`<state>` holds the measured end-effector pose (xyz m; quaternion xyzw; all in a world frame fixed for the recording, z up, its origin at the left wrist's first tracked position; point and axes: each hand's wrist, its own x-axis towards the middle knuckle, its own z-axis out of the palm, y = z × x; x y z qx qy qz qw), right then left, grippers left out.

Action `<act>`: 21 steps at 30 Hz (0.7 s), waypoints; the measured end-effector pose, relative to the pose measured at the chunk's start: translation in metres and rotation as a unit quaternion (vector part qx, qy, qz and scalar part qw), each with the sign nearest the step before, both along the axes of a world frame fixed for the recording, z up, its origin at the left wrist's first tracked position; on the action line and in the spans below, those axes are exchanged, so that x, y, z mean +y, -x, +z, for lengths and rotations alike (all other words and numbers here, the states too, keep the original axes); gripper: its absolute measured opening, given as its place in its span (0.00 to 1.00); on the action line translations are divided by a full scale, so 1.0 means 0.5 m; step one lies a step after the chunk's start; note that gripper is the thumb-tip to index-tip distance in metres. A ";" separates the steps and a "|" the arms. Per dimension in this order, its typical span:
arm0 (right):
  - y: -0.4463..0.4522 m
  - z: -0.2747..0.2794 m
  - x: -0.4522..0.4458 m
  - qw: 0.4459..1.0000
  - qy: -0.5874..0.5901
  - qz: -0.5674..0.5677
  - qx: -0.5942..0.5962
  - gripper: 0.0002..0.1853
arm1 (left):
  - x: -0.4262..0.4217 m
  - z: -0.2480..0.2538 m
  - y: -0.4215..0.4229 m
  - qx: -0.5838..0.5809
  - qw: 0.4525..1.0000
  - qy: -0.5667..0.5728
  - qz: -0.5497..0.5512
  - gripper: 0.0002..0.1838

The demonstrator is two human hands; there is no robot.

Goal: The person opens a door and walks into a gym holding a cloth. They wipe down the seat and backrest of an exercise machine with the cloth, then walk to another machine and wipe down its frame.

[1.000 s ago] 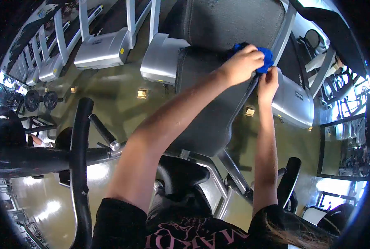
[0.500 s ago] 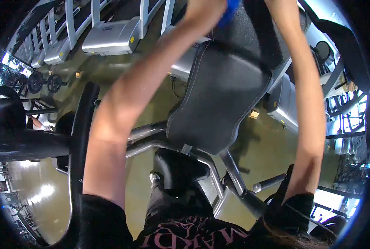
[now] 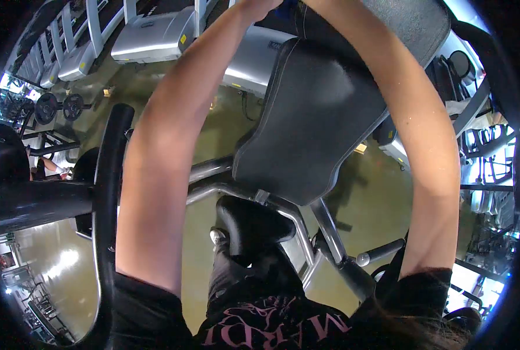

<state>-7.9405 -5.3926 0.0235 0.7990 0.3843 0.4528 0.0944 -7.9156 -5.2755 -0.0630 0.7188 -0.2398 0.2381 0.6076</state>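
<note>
At the top edge, only part of my left hand [image 3: 264, 7] shows, its fingers cut off by the frame. A small piece of dark blue cloth [image 3: 284, 8] lies right beside it; the grip on it cannot be made out. My right forearm reaches up across the bench's upper pad [image 3: 414, 26], and my right hand is beyond the top edge. Below, between my arms, is the black padded seat [image 3: 312, 122] with stitched edges, touched by neither hand in view.
Silver treadmills [image 3: 155, 38] stand at the upper left. A thick black bar [image 3: 109, 175] rises beside my left arm. Metal frame tubes [image 3: 330, 230] and a small black pad [image 3: 251, 227] are below the seat. Weight plates [image 3: 46, 108] are at the far left.
Both my hands have moved up from the middle of the bench to the top edge, the blue cloth moving up too. The view has shifted, with more of the lower seat showing.
</note>
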 end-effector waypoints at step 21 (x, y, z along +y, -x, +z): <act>0.227 -0.419 -0.132 0.965 -0.121 0.087 0.215 0.13 | -0.071 -0.288 0.336 0.143 0.909 -0.247 0.303 0.09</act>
